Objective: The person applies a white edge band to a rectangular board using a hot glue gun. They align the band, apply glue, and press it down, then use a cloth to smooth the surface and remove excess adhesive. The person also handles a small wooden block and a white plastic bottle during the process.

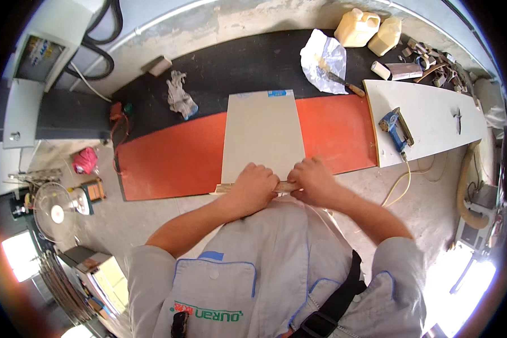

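A flat light-grey panel (263, 129) lies across the red sheet on the bench, its near edge close to my body. Along that near edge runs a narrow light-brown strip (287, 186) that looks like wood. My left hand (254, 187) is closed around the strip, knuckles up. Close beside it, my right hand (311, 179) grips the strip's right part with curled fingers. The strip's left end sticks out past my left hand. My fingers hide much of the strip, so I cannot tell whether it is fixed to the panel.
The red sheet (174, 155) covers the bench's front. On a white board (434, 104) at right lies a blue air nailer (397, 130) with a yellow hose. Behind are plastic sheeting (323, 53) with a brush, yellow jugs (357, 28) and a glove (179, 96). A fan (56, 213) stands left.
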Demonstrator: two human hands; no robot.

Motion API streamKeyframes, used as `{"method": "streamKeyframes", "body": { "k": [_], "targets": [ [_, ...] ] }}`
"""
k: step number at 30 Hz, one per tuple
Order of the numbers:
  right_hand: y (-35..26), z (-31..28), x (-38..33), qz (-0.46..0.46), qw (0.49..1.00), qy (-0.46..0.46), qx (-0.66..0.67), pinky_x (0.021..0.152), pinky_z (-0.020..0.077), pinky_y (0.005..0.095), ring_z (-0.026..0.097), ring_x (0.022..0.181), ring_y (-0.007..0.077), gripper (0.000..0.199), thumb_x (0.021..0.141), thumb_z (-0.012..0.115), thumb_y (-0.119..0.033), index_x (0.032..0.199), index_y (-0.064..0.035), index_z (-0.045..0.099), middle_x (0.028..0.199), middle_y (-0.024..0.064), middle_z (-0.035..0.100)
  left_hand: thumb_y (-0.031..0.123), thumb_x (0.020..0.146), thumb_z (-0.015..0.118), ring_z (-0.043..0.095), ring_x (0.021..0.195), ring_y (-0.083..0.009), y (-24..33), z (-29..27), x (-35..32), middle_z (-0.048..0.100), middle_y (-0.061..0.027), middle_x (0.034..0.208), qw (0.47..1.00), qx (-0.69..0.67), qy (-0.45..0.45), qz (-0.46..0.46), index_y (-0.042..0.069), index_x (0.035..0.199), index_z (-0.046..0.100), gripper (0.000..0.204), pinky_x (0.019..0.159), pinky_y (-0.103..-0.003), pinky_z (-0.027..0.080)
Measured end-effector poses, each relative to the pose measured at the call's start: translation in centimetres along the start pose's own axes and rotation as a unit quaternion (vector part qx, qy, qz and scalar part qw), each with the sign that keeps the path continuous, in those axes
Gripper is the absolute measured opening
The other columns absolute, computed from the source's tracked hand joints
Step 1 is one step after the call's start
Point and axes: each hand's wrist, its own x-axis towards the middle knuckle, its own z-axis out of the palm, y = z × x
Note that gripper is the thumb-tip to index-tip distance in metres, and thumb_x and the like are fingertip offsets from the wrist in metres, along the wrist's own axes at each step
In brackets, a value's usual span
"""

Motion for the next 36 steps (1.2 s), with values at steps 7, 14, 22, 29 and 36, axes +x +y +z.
{"method": "streamKeyframes", "body": {
  "k": [7, 14, 22, 29, 36],
  "targets": [
    [1.9, 15.2, -1.1, 0.016, 0.992, 0.055, -0.111, 0.095, 0.0428, 0.0399, 0.061, 0.103, 0.0265, 0.019, 0.079, 0.068, -0.012, 0.097, -0.0078, 0.069, 0.097, 0.008, 0.064, 0.016, 0.084, 0.068, 0.06, 0.104, -0.0279, -2.8, 17.5, -0.9, 0.064, -0.0071, 0.099, 0.993, 0.056, 0.092, -0.054, 0.01, 0.095, 0.068, 0.013, 0.095, -0.043, 0.043],
    [2.9, 17.5, 0.9, -0.004, 0.984, -0.053, -0.167, 0.092, 0.0432, 0.039, 0.061, 0.102, 0.0251, 0.02, 0.084, 0.064, -0.016, 0.101, -0.0065, 0.069, 0.099, 0.008, 0.065, 0.018, 0.074, 0.081, 0.06, 0.099, -0.0269, -4.5, 22.1, -1.8, 0.062, -0.0064, 0.096, 0.97, 0.026, 0.226, -0.091, 0.009, 0.095, 0.066, 0.027, 0.09, -0.041, 0.045],
    [3.9, 17.5, 2.2, -0.04, 0.985, -0.101, -0.135, 0.094, 0.0455, 0.042, 0.063, 0.102, 0.0288, 0.025, 0.082, 0.067, -0.021, 0.099, -0.0036, 0.07, 0.099, 0.0116, 0.067, 0.024, 0.075, 0.079, 0.06, 0.098, -0.0263, -5.4, 21.3, -2.2, 0.062, -0.0044, 0.096, 0.968, -0.016, 0.247, -0.049, 0.01, 0.096, 0.067, 0.028, 0.091, -0.042, 0.047],
    [4.2, 18.0, 2.0, -0.063, 0.986, -0.094, -0.125, 0.092, 0.0461, 0.0437, 0.062, 0.096, 0.0303, 0.027, 0.075, 0.073, -0.023, 0.093, -0.0033, 0.069, 0.094, 0.0123, 0.065, 0.018, 0.076, 0.074, 0.06, 0.095, -0.0264, -5.6, 22.4, -2.1, 0.062, -0.0058, 0.092, 0.966, 0.017, 0.254, -0.051, 0.009, 0.09, 0.066, 0.018, 0.091, -0.041, 0.047],
    [4.2, 18.0, 1.9, -0.063, 0.986, -0.06, -0.145, 0.093, 0.046, 0.0435, 0.063, 0.098, 0.0295, 0.024, 0.079, 0.07, -0.021, 0.096, -0.0045, 0.07, 0.095, 0.0108, 0.066, 0.016, 0.082, 0.067, 0.061, 0.096, -0.0274, -5.5, 21.8, -2.2, 0.062, -0.0078, 0.091, 0.962, 0.023, 0.269, -0.04, 0.008, 0.088, 0.065, 0.01, 0.093, -0.041, 0.047]
  ]
}}
